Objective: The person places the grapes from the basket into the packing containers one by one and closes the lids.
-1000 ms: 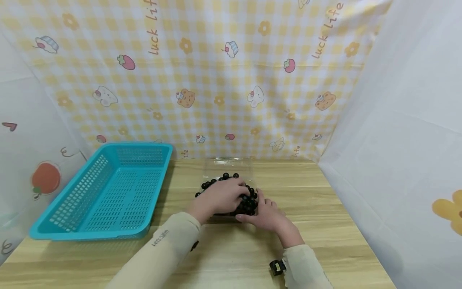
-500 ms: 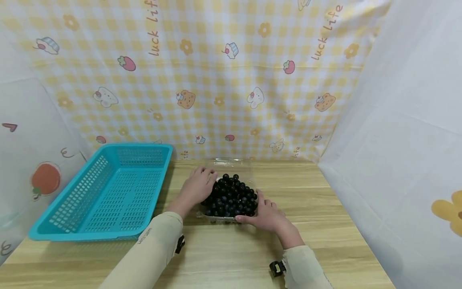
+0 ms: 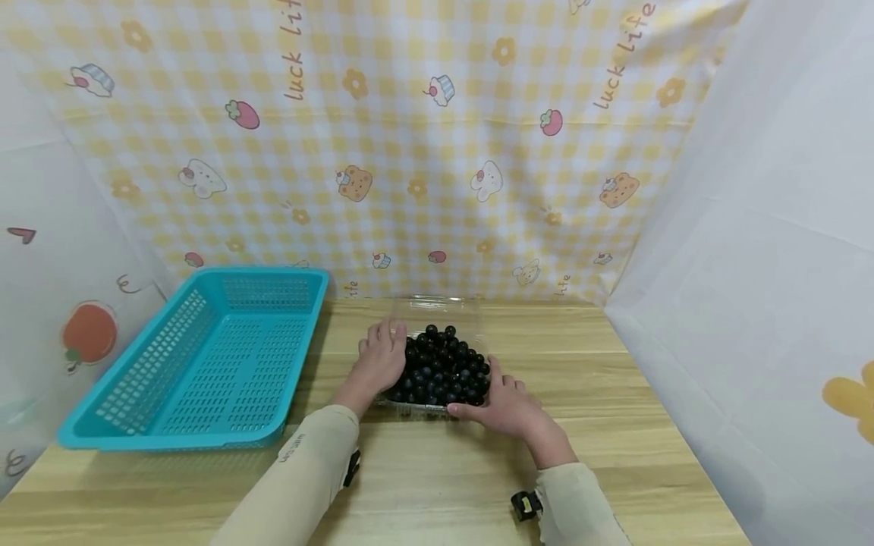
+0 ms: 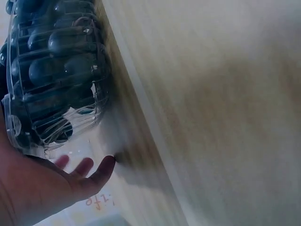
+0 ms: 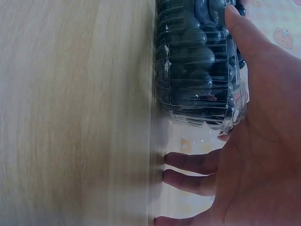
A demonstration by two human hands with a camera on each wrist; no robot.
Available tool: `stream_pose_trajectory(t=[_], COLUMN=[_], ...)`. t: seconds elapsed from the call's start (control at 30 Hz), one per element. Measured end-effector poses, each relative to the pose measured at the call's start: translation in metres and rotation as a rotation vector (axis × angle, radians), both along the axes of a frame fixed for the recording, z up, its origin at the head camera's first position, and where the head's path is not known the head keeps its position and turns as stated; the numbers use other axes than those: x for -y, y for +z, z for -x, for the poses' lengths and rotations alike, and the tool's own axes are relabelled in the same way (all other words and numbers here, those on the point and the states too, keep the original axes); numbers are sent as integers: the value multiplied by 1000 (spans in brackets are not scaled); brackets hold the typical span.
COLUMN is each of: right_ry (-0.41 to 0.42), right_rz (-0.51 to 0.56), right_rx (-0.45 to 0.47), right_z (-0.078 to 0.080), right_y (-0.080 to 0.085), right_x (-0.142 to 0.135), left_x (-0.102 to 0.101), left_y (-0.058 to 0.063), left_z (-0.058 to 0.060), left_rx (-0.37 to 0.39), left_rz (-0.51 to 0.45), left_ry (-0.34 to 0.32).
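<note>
A clear plastic clamshell box (image 3: 430, 410) full of dark round grapes (image 3: 437, 371) sits on the table, its lid (image 3: 437, 307) folded back behind it. My left hand (image 3: 378, 362) rests along the box's left side, partly over the rim. In the left wrist view some of its fingers (image 4: 96, 179) spread out beside the box, low near the tabletop. The right hand (image 3: 507, 409) touches the front right corner. Its thumb lies on the front rim and its index finger along the right side. Other fingers (image 5: 190, 182) extend down toward the wood in the right wrist view.
A large turquoise plastic basket (image 3: 228, 441) with slotted walls stands at the left. Behind the wooden table (image 3: 580, 356) hangs a yellow checked cloth (image 3: 423, 152), and pale cloths hang at both sides.
My left hand has drawn off the top of the grapes to the box's left side, then shifted slightly. The grapes lie uncovered. My right hand keeps its place at the corner.
</note>
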State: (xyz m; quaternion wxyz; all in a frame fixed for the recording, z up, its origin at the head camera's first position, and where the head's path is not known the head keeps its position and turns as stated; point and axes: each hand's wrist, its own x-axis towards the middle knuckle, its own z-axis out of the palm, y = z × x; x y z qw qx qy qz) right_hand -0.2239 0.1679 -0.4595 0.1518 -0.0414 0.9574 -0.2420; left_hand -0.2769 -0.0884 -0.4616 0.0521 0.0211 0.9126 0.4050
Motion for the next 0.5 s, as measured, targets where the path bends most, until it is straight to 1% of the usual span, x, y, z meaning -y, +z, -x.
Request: stream_pose_trajectory(t=[0.1, 0.23, 0.3, 0.37, 0.5], right_ry=[-9, -5, -1, 4, 14], right_rz=[-2, -12, -20, -22, -13], right_rx=[10, 1, -7, -15, -11], right_z=[0, 0, 0, -1, -1], right_y=[0, 2, 3, 3, 4], right_x=[0, -1, -1, 0, 0], left_x=[-5, -11, -12, -13, -11], left_y=[-1, -4, -5, -5, -2], left_z=[-3, -9, -13, -16, -23], left_rx=[10, 10, 6, -3, 21], left_rz=[34, 139, 175, 182, 152], left_ry=[49, 111, 129, 138, 132])
